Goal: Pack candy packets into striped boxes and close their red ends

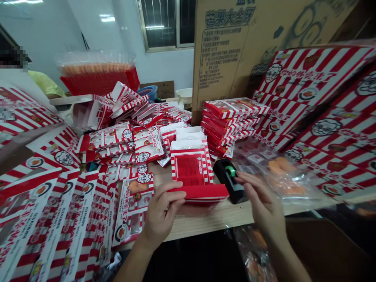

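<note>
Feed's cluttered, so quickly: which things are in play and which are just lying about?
In play: left hand gripping the striped box; right hand beside the tape dispenser and clear packet.
Lying about: stacked boxes, cardboard carton, blue bowl.

One camera sits on the person's head. It looks forward and down across the worktop [205, 221]. It is very near the left hand [163, 213], the right hand [261, 203] and the red box [192, 170] at the bottom middle. A window [166, 23] shows far off, top middle.

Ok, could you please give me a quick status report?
Left hand grip on red-striped box. Right hand open, at tape dispenser. Clear packets crowd alongside.
</note>
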Action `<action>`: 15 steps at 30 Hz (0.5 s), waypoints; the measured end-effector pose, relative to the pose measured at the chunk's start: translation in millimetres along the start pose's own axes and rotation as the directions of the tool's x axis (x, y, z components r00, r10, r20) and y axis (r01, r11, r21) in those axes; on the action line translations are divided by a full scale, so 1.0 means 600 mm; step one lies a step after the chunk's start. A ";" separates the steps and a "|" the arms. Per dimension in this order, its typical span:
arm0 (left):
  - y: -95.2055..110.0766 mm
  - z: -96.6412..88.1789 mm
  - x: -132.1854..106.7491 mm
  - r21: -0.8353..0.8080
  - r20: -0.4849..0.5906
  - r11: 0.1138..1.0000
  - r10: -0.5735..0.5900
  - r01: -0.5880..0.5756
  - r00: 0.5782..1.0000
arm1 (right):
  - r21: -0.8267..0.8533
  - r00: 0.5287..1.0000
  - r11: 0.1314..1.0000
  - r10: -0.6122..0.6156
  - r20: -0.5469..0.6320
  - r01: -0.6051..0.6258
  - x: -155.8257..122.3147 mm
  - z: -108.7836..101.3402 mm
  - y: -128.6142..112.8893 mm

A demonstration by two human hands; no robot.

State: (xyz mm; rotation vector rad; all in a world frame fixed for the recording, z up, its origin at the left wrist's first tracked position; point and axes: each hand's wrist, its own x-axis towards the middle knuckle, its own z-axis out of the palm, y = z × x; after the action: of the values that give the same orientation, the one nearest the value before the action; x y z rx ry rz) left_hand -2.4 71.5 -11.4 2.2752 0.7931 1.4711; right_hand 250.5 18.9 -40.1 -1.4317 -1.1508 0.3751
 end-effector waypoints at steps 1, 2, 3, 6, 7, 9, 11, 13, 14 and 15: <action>0.001 0.000 -0.001 -0.003 0.006 1.000 -0.003 0.003 1.000 | -0.102 0.987 0.987 0.112 -0.112 -0.123 0.006 -0.010 0.023; 0.001 0.001 -0.003 -0.007 0.011 1.000 -0.007 0.007 1.000 | -0.160 0.964 0.957 0.217 -0.152 -0.241 0.013 -0.019 0.044; 0.002 0.001 -0.004 -0.010 0.015 1.000 -0.015 0.016 1.000 | -0.183 0.945 0.931 0.290 -0.150 -0.315 0.021 -0.026 0.062; 0.003 0.002 -0.005 -0.002 0.006 0.999 -0.034 0.034 0.999 | -0.144 0.911 0.900 0.412 -0.024 -0.411 0.039 -0.039 0.091; 0.004 0.003 -0.005 0.005 -0.001 0.999 -0.035 0.035 0.999 | -0.121 0.899 0.893 0.437 0.013 -0.433 0.042 -0.042 0.093; 0.004 0.003 -0.004 0.021 -0.011 0.999 -0.028 0.028 1.000 | -0.065 0.874 0.876 0.481 0.068 -0.477 0.040 -0.048 0.089; 0.004 0.004 -0.003 0.037 -0.016 0.999 -0.024 0.024 1.000 | 0.006 0.858 0.861 0.506 0.091 -0.509 0.026 -0.054 0.084; 0.004 0.005 -0.003 0.051 -0.020 0.998 -0.024 0.025 1.000 | 0.111 0.857 0.850 0.510 0.074 -0.515 0.003 -0.057 0.087; 0.003 0.005 -0.003 0.055 -0.020 0.998 -0.026 0.027 0.999 | 0.148 0.864 0.852 0.501 0.046 -0.502 -0.010 -0.056 0.092; 0.003 0.006 -0.003 0.055 -0.020 0.998 -0.030 0.031 0.999 | 0.165 0.873 0.861 0.487 0.008 -0.482 -0.022 -0.053 0.099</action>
State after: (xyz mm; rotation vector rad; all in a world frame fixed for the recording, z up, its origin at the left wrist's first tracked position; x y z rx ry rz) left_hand 0.8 68.7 -13.4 2.2821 0.8812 1.4768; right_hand 294.3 1.3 -89.9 -1.5664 -0.6967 0.7774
